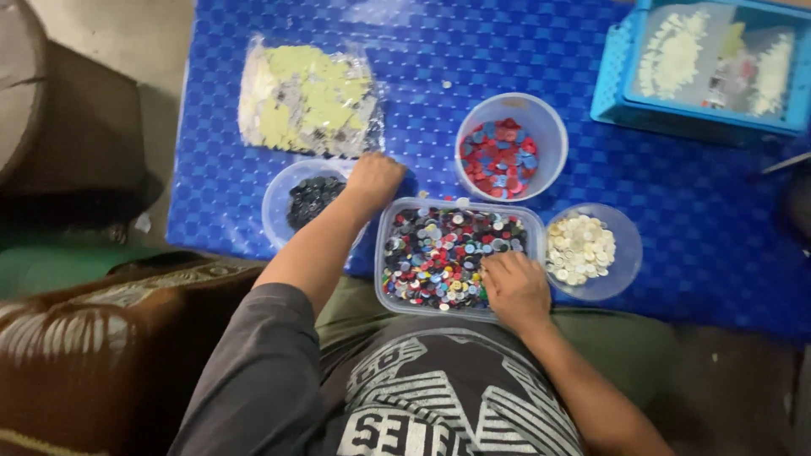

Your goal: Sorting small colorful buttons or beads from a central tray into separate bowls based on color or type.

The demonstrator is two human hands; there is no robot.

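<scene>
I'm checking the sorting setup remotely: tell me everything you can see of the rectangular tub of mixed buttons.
The rectangular tub is clear plastic with rounded corners, open-topped, sitting upright at the near edge of the blue checked cloth. It is filled with mixed red, blue, black, white and yellow buttons. The right hand rests in its near right corner.

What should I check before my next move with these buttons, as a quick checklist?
1. Right hand in the mixed-button tray: ok.
2. Left hand at the bowl of dark buttons: ok.
3. Whether the left fingers hold a button: cannot tell.
4. Red and blue buttons tub upright beyond the tray: ok.
5. White buttons bowl right of the tray, close to the right hand: ok.
</scene>
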